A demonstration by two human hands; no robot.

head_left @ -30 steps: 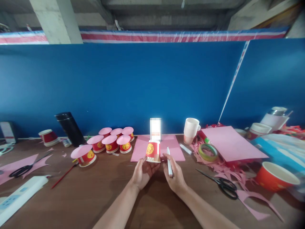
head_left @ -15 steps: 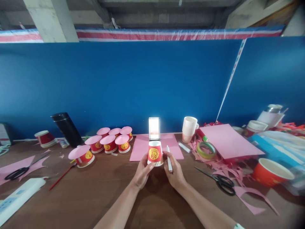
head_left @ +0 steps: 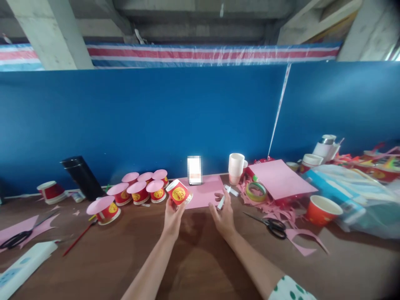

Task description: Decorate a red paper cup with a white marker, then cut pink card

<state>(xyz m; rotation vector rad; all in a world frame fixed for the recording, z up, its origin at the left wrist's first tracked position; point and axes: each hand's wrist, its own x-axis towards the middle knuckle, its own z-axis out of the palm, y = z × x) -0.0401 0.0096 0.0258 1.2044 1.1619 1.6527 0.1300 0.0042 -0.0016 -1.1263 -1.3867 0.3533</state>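
Note:
My left hand (head_left: 172, 213) is closed around a red paper cup (head_left: 178, 192) with a gold emblem, lifted and tilted to the left above the wooden table (head_left: 200, 266). My right hand (head_left: 223, 212) holds a white marker pen (head_left: 222, 201) over the near edge of a pink paper sheet (head_left: 205, 193). Just left of the held cup stand several upturned red cups topped with pink paper discs (head_left: 137, 191).
A black flask (head_left: 80, 176), scissors (head_left: 15, 238) and a white power strip (head_left: 21, 266) lie at the left. On the right are a stack of white cups (head_left: 235, 168), a tape roll (head_left: 255, 191), black scissors (head_left: 272, 225), pink scraps, a pink sheet (head_left: 279, 179) and a red bowl (head_left: 323, 209).
My left hand has lifted the red cup off the pink sheet, tilted it and carried it left. My right hand with the pen has drawn slightly away from the cup. The camera swung right.

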